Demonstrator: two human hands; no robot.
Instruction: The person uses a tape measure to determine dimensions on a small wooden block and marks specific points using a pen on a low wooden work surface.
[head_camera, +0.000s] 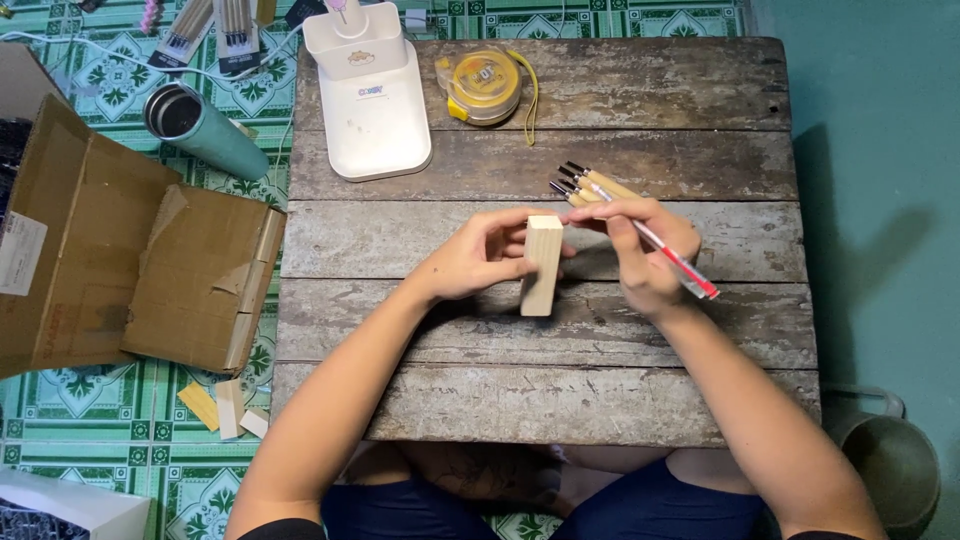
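I saw the floor (130, 420), green patterned tile, around a weathered plank table (680, 100); a teal wall (880, 150) ran past the table's right edge. Off the left edge lay an open cardboard box (110, 260), flaps spread; a grey metal pot (890, 465) stood by the near right corner; a white lamp base (372, 105) sat at the far left corner, overhanging the far edge; a teal flask (205, 128) lay on its side on the floor beyond the box. A yellow tape measure (485, 85) rested just right of the lamp base, near the far edge, its strap trailing toward the middle. My left hand (475, 258) was at the table's centre, fingers and thumb clamped on a pale wood block (542, 265), which stood on end on the planks; my right hand (645, 250) was just right of the block, fingers pinched together on a pen (668, 255) with a red end, its tip touching the block's top corner. A bunch of wooden-handled carving tools (590, 183) lay just beyond the right hand, toward the far edge; small wood offcuts (225, 408) lay on the floor near the near left corner.
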